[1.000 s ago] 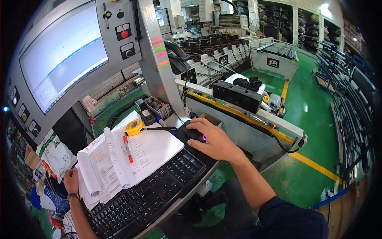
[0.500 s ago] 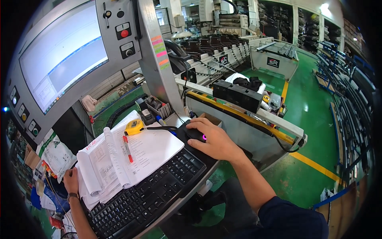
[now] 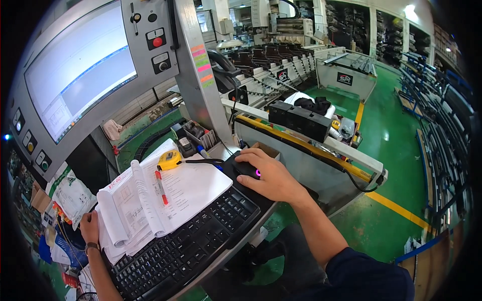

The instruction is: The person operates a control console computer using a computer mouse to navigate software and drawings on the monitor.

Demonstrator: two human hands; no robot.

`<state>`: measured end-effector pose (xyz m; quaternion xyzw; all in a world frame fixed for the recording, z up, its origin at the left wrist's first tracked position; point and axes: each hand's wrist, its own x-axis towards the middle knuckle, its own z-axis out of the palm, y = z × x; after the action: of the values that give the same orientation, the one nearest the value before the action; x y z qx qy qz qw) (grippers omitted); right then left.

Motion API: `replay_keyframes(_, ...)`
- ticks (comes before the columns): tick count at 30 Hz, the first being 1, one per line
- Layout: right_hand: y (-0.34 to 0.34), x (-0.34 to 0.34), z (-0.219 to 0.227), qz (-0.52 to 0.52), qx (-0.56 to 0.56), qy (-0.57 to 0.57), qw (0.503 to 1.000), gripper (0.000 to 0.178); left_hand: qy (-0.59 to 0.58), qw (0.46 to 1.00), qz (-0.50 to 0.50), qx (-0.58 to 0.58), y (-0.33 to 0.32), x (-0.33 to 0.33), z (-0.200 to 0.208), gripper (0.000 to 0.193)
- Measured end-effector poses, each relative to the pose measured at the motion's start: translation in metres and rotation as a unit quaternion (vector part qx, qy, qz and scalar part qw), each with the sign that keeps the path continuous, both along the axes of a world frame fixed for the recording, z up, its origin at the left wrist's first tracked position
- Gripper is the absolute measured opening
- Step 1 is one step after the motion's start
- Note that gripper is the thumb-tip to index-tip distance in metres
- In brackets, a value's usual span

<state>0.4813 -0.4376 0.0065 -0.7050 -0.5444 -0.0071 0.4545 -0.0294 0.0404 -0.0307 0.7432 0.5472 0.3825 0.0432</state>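
My right hand [image 3: 271, 176] is curved over a black computer mouse [image 3: 243, 168] that glows pink at its side. The mouse sits at the right end of a narrow tray, beyond the black keyboard [image 3: 186, 248]. At the tray's left edge my left hand [image 3: 90, 227] is curled beside the papers, a band round its wrist; what its fingers close on is hidden. Curled printed sheets [image 3: 196, 193] cover the back of the keyboard. On them lie a red-and-white marker [image 3: 161, 188] and a yellow tape measure [image 3: 169, 160].
A lit monitor [image 3: 80, 65] in a grey control panel with knobs and a red button [image 3: 157, 42] stands at upper left. Behind the tray is a small holder [image 3: 193, 135] of tools. A machine with a yellow rail [image 3: 301, 145] runs right; racks of metal profiles [image 3: 447, 130] line the far right.
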Motion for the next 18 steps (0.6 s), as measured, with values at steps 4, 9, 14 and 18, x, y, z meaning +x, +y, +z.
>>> replay_keyframes(4,-0.0006,-0.0003,0.0009,0.002,-0.007,0.011,1.000,0.050,-0.016,1.000,-0.001,0.020,0.0011,-0.0001,-0.0020,0.046)
replay_keyframes(9,-0.0007,-0.0001,0.0002,0.002,0.001,-0.001,1.000,0.050,0.003,1.000,0.000,-0.023,0.0015,-0.0020,0.0020,0.047)
replay_keyframes(14,0.0002,0.0008,-0.0003,0.003,-0.002,-0.001,1.000,0.051,0.003,1.000,0.012,-0.022,-0.0033,0.0011,0.0043,0.047)
replay_keyframes(18,-0.0007,0.0007,-0.0005,0.005,-0.002,0.012,1.000,0.051,0.007,1.000,0.013,-0.025,-0.0070,0.0030,0.0063,0.048)
